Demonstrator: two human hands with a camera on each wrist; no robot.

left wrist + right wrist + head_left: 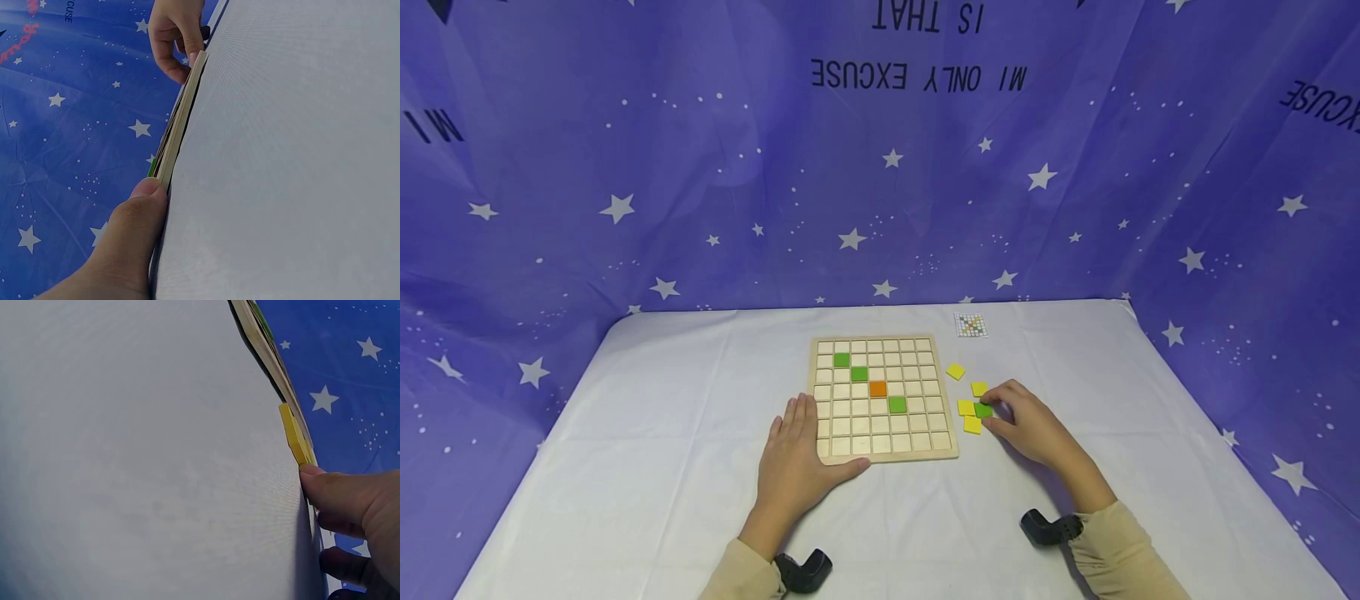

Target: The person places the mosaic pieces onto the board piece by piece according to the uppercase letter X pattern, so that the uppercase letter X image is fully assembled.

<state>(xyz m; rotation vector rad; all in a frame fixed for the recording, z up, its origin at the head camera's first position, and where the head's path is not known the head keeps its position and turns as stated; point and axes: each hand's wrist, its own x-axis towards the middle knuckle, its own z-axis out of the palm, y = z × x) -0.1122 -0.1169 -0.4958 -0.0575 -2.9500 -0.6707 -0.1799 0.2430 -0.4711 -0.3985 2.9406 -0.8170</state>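
A wooden grid board [887,459] lies on the table, with three green tiles and one orange tile [877,389] set in a diagonal on it. My left hand [792,462] rests against the board's left side, fingers straight, its thumb along the near edge. To the right of the board, my right hand [1028,423] pinches a loose green tile [982,410] between thumb and forefinger. Several yellow tiles [972,425] lie around those fingertips. In the right wrist view, a yellow tile [295,436] shows by the thumb, and the green one is hidden.
A small printed pattern card [972,325] lies beyond the board's far right corner. White cloth [640,467] covers the table. A purple star-printed curtain [850,200] hangs behind and at both sides. Each wrist wears a black device [1049,528].
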